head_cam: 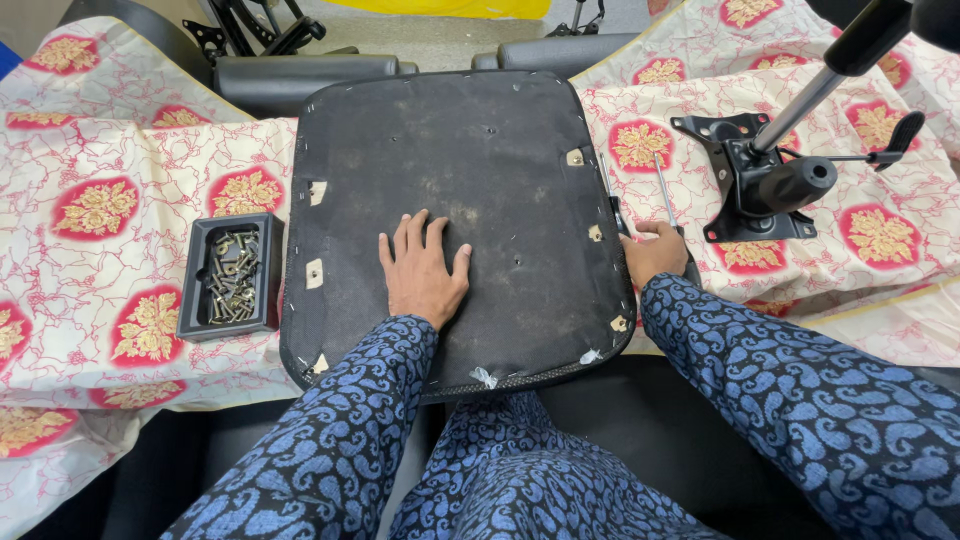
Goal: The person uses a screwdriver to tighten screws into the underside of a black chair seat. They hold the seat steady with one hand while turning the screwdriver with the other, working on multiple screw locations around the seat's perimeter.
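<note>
Under left fingers (412, 238): seat base (480, 150).

Both arms wear long sleeves of dark navy cloth printed all over with lighter blue paisley swirls. The left hand (422, 270) and right hand (652, 252) are bare, without rings.

1. Bright, even overhead light; colours read clearly across the patterned cloth (120, 150).
2. Shadows are soft and short, darkest under the near edge of the black seat panel (450, 170).
3. No strong glare; the metal rod (800, 105) shows a mild sheen.
4. Wide-angle bending curves the far corners.
5. Focus is sharp centrally; the sleeves at the bottom soften slightly.
</note>
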